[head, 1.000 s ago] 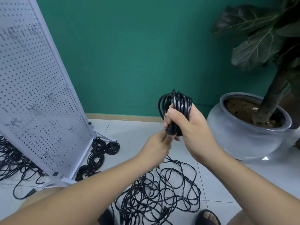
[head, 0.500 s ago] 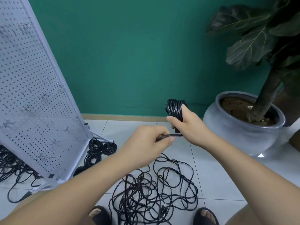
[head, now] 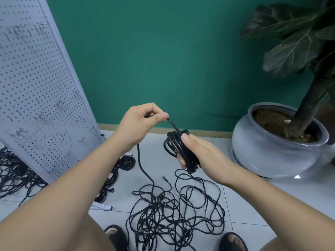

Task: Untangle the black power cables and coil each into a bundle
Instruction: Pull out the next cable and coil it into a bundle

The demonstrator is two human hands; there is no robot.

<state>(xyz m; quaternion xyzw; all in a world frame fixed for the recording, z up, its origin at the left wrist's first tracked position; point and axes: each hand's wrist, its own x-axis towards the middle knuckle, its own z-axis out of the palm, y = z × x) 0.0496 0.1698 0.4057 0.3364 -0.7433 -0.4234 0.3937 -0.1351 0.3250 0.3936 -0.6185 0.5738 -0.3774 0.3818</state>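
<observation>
A loose tangle (head: 174, 212) lies on the floor (head: 244, 201) at 6 o'clock. Above it, the right hand (head: 197, 153) is wrapped around one coil (head: 176, 151); at 10 o'clock from it, the left hand (head: 141, 124) pinches the coil's free strand (head: 173, 125).

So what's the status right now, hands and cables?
Right hand shut on coiled bundle. Left hand pinches the cable's free length, raised above the coil. Tangled cables on floor between the feet, nothing blocking.
</observation>
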